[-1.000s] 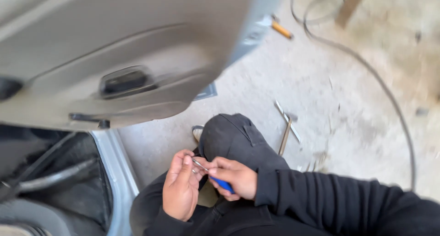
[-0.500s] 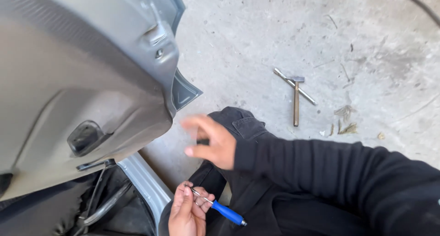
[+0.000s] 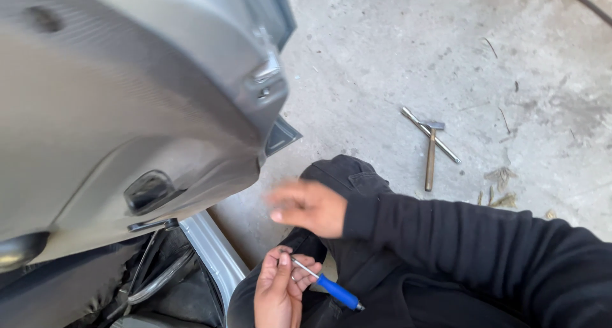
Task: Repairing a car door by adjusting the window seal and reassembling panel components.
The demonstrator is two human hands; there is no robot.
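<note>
The left hand [image 3: 278, 291] pinches the blue-handled screwdriver [image 3: 326, 284] – handle pointing lower right – while the blurred, empty right hand [image 3: 309, 207] hovers just above it.

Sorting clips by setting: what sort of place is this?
Probably a car repair yard or garage floor: a grey car door panel hangs open over bare concrete, a hammer lies there, and the left hand holds a blue-handled screwdriver.

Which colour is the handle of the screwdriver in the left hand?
Blue, in the head view: screwdriver, left hand.
</note>
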